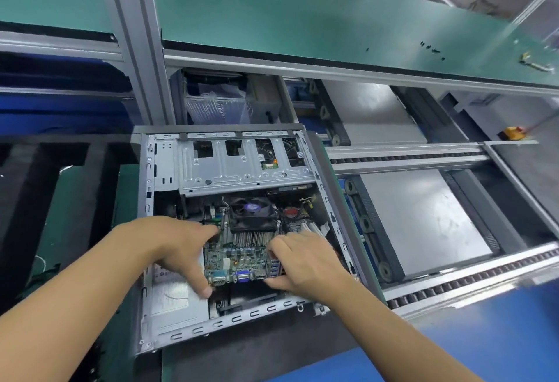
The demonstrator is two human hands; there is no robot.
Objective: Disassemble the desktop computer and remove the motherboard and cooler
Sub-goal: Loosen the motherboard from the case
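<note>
Two bare forearms reach in from 7 and 5 o'clock to one open computer case (169, 315) lying flat on the green bench. One motherboard (239, 257) sits inside the case, toward its near right part, with one cooler (252, 218), a black fan on a finned metal block, on its 12 o'clock half. The left hand (178, 248) holds the board's 9 o'clock edge, thumb pointing down beside the grey port at the near corner, fingers stretched toward the cooler. The right hand (305, 263) grips the 3 o'clock edge, fingers curled by the blue sockets, thumb along the near edge. Two ports face the camera between the thumbs: one grey, one blue. I cannot tell whether the board is lifted off the case floor.

At the case's 12 o'clock end lies one metal drive cage (217, 167) with four square cut-outs. At 3 o'clock, two grey plates (423, 221) rest on a conveyor. At 1 o'clock, small dark screws (432, 49) lie scattered on a green shelf (302, 19), too small to count.
</note>
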